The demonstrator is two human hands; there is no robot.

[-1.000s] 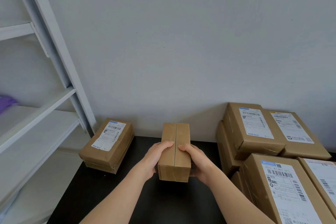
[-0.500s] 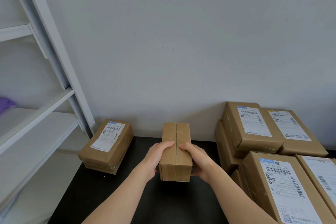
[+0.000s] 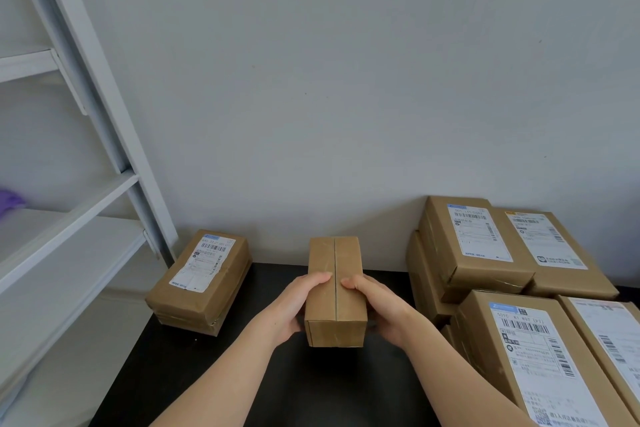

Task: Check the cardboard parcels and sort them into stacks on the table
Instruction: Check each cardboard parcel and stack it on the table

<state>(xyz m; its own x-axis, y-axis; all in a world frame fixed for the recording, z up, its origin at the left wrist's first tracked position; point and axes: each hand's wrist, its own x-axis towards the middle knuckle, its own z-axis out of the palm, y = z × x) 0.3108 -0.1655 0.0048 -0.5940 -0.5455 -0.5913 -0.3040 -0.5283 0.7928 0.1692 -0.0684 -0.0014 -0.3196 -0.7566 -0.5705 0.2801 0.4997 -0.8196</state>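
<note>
Both hands are on one plain parcel (image 3: 335, 291), held lengthwise away from the body, a little above the black table (image 3: 242, 378). The left hand (image 3: 291, 305) is curled round its left side and the right hand (image 3: 384, 308) round its right side. Both thumbs lie flat on top, almost meeting at the taped seam; the other fingers go down the sides or under and are hidden. It is a firm two-sided clamp, nothing slack. The seam face is up and no label shows, so this is probably the check step: symmetric hold near the middle so it can be rolled to find the label face. Left of the left fingers (image 3: 318, 277), well apart, a labelled parcel (image 3: 201, 279) sits label-up at the table's far left corner, with what looks like another box under it. That is likely a sorted stack, kept label-up for reading. Right of the right fingers (image 3: 353, 282), near, there is a pile of parcels (image 3: 478, 246), label-up, at least two layers, tight against the wall (image 3: 346, 97); likely the unsorted supply, within reach. A white shelf rack (image 3: 104, 191) stands beyond the left stack. Sorting looks to be at an early stage.
</note>
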